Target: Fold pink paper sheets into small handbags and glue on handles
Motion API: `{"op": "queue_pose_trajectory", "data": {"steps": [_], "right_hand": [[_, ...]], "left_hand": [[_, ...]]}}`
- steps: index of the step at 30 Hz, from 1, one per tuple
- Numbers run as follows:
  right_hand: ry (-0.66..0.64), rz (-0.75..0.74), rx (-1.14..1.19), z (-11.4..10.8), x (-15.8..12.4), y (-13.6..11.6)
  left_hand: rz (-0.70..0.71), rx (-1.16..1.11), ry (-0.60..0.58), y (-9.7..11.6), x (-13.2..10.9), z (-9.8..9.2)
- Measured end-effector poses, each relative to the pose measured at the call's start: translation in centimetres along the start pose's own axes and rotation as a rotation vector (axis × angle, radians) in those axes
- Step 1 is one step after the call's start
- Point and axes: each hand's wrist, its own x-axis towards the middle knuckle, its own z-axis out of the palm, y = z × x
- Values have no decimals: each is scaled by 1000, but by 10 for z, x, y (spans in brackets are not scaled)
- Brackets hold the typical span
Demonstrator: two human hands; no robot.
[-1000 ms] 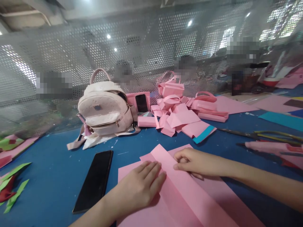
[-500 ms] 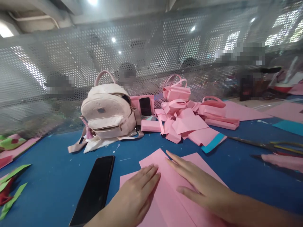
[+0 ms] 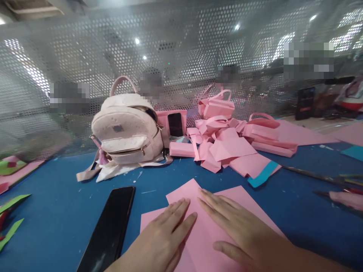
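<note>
Pink paper (image 3: 195,234) lies on the blue table, with a folded strip on top whose pointed end faces away from me. My left hand (image 3: 161,234) rests flat on its left part, fingers stretched out and thumb apart. On the right part my right hand (image 3: 241,223) lies with fingers extended and thumb spread. Neither hand grips anything. The fingertips of both hands come near each other at the far end of the strip. Left of my left hand is a large black phone (image 3: 109,226).
Behind stand a cream backpack (image 3: 127,128), a small phone (image 3: 175,124) and a heap of pink paper pieces (image 3: 229,145). Scissors (image 3: 314,174) lie at the right, green paper strips (image 3: 11,232) at the left. A perforated metal screen (image 3: 181,56) rises behind the table (image 3: 68,204).
My right hand has come down flatter onto the paper, its fingers closer to the surface. My left hand has barely moved. The camera view has shifted slightly.
</note>
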Motion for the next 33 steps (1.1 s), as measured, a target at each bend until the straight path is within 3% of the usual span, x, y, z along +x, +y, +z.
{"op": "queue_pose_trajectory", "data": {"steps": [11, 22, 33], "right_hand": [[75, -66, -98, -2, 2, -2], [52, -57, -4, 2, 0, -1], [87, -74, 2, 1, 0, -2]], "left_hand": [[1, 3, -32, 1, 2, 0], [2, 1, -91, 3, 5, -4], [19, 27, -75, 1, 6, 0]]}}
